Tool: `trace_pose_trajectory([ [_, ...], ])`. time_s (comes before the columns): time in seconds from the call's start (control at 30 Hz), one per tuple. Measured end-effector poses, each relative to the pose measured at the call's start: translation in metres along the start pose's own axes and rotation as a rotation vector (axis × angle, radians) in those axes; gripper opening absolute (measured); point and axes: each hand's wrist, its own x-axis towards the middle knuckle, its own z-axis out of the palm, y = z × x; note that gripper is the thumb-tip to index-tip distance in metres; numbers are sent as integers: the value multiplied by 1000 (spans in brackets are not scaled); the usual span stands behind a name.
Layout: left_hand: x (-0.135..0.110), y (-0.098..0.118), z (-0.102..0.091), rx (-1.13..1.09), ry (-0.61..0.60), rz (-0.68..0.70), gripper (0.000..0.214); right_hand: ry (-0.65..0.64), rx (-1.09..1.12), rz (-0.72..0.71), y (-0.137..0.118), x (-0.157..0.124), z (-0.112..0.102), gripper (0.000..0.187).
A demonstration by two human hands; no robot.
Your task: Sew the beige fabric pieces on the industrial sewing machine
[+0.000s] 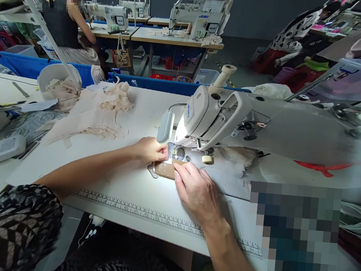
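Observation:
The white sewing machine [197, 116] stands over the table, its needle area brightly lit. My left hand [149, 149] is closed in a pinch just left of the presser foot; what is between its fingertips is too small to make out. Below the needle, my right hand [196, 187] has its fingers pressed together at the right end of a flat brown piece with pale specks [164, 170]. Any small thing under those fingers is hidden. A rounded, clear-edged plate [153, 171] shows at the brown piece's left end.
Beige fabric pieces [84, 114] lie piled at the left, near a white box-like device [0, 151]. A printed ruler [148, 215] runs along the front edge. Pale cloth [235, 159] lies behind the needle. Another person [67, 20] sits at the far left.

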Motion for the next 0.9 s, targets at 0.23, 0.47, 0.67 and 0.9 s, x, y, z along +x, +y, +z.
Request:
trace_pose_trajectory([
  [0.23,-2,5,-3,19,0,9,8,-47,-54,-23,-4,3,0,38],
  [0.47,-10,5,8,256,196,126,8,-44,-145,-56,-7,4,5,37],
  [0.67,-30,-2,34,496,309,571,23,-65,-164,-60,-7,5,5,34],
  [0.9,-44,-11,53,651,380,647,32,-62,-114,-61,-7,5,3,37],
])
